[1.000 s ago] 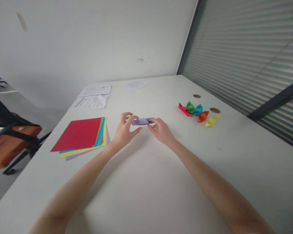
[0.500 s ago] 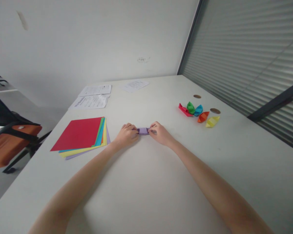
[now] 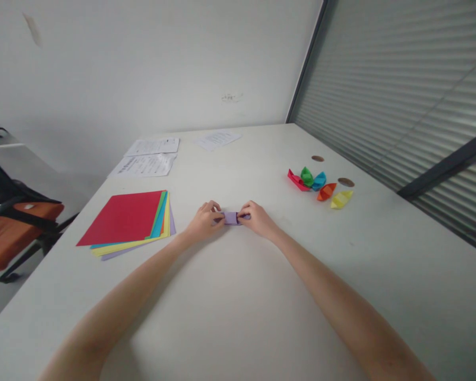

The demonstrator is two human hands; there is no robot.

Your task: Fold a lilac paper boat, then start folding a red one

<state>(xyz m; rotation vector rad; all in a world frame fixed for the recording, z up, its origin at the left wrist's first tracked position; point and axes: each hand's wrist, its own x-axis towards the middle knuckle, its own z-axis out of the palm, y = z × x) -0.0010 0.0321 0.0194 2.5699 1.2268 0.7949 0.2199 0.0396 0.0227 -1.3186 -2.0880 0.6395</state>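
A small folded strip of purple paper (image 3: 230, 218) lies at the middle of the white table (image 3: 238, 296), between my two hands. My left hand (image 3: 206, 221) pinches its left end, thumb and fingers closed on it. At the opposite end, the fingertips of my right hand (image 3: 257, 218) grip the paper close to a darker fold. Only the middle of the strip shows plainly; the fingers cover both ends.
Left of my hands is a fanned stack of coloured paper, red sheet (image 3: 122, 216) on top. Several folded paper boats, among them a yellow boat (image 3: 341, 199), sit at the right. Printed sheets (image 3: 146, 164) lie toward the back. An orange chair (image 3: 19, 227) stands beyond the left edge.
My fingers have shifted slightly on the purple paper, the right fingertips moving inward along its right end. The whole view has moved a little; the boats and stack lie as before.
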